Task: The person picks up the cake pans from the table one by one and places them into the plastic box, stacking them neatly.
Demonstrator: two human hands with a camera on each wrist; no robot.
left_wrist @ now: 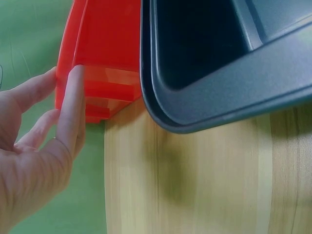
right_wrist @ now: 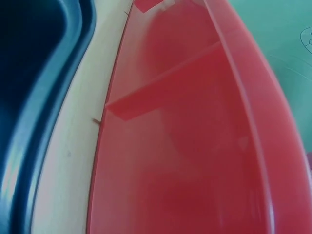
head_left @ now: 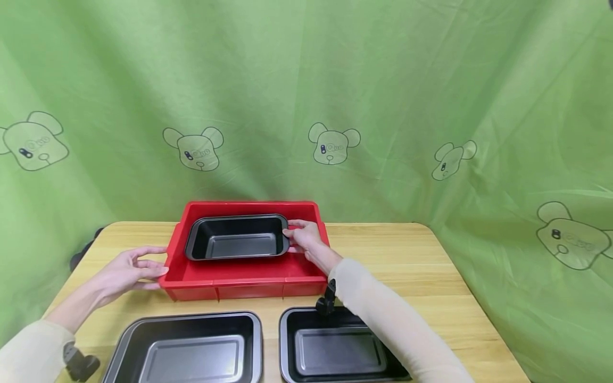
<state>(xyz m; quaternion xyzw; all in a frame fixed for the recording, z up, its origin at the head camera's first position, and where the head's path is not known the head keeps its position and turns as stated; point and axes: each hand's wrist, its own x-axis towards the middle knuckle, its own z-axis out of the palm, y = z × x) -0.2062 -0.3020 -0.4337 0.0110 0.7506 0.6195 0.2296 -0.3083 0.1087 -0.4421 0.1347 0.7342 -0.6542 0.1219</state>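
Note:
A dark loaf pan (head_left: 237, 238) lies within the outline of a red plastic bin (head_left: 249, 274). My right hand (head_left: 306, 239) grips the pan's right end, thumb over its rim and fingers on the outer side. At the bin's left side, my left hand (head_left: 126, 274) touches the wall near the front corner with fairly straight, spread fingers (left_wrist: 73, 105). The right wrist view holds the bin's red front wall (right_wrist: 180, 146) up close; the right hand itself is out of that view.
Two more dark baking pans stand in front of the bin: a larger left pan (head_left: 256, 346) and a right pan (head_left: 284, 346) partly under my right sleeve (head_left: 392, 319). All rest on a wooden table (head_left: 450, 298). A green curtain (head_left: 268, 80) hangs behind.

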